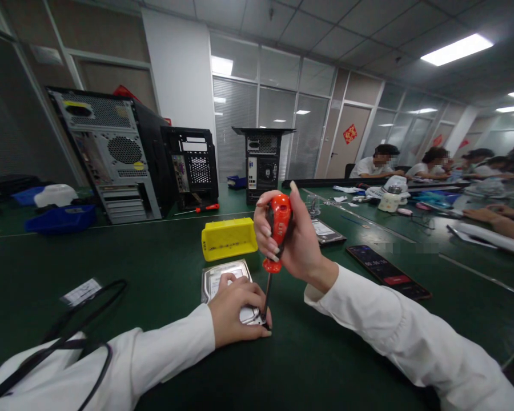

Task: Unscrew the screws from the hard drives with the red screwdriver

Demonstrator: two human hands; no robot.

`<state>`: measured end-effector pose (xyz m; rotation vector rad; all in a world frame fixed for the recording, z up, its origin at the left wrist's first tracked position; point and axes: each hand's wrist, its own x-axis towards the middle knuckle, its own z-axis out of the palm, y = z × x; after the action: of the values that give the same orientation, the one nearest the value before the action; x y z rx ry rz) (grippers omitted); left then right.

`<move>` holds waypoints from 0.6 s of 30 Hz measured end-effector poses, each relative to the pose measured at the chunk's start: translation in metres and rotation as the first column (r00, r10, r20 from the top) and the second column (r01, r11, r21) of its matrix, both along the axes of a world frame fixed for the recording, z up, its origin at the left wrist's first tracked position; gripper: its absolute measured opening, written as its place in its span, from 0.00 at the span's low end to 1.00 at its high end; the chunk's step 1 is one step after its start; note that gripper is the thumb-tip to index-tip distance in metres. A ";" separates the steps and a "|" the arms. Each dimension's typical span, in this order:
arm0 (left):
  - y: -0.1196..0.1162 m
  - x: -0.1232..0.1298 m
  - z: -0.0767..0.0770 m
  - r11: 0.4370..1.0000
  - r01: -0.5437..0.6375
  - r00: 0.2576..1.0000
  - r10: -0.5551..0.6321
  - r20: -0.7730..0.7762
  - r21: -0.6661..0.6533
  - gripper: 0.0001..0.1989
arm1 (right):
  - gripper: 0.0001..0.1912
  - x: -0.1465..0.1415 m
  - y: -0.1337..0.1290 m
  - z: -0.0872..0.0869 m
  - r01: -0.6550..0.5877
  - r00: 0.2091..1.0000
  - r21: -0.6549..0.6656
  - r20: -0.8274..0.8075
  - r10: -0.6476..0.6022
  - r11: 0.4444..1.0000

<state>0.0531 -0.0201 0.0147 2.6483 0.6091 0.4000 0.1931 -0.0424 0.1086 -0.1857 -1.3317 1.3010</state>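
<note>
My right hand (297,237) is wrapped round the red and black handle of a screwdriver (279,228), thumb up. The screwdriver's shaft points down, its tip at the near right corner of a silver hard drive (214,279) on the green table (167,257). My left hand (237,308) lies over the drive, fingers bent and gripping its near right part, close to the tip. Whatever is under the tip is too small to tell. Just behind the drive sits a yellow bin (229,238) with small dark bits in it.
Computer cases (124,154) stand at the back left and centre. Another screwdriver (208,208) and a blue bin (62,218) lie near them. On the right are a second drive (328,233) and a phone (388,271). A small bag (81,291) and black cable are at left. People sit far right.
</note>
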 end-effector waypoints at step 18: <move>-0.002 0.001 0.004 0.999 -0.028 0.999 0.028 0.015 -0.036 0.05 | 0.11 -0.002 -0.004 0.003 -0.020 1.000 0.022 0.023 0.019 1.000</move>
<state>0.0542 -0.0223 0.0183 2.6027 0.6432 0.4135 0.1911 -0.0460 0.1121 -0.1730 -1.3704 1.3032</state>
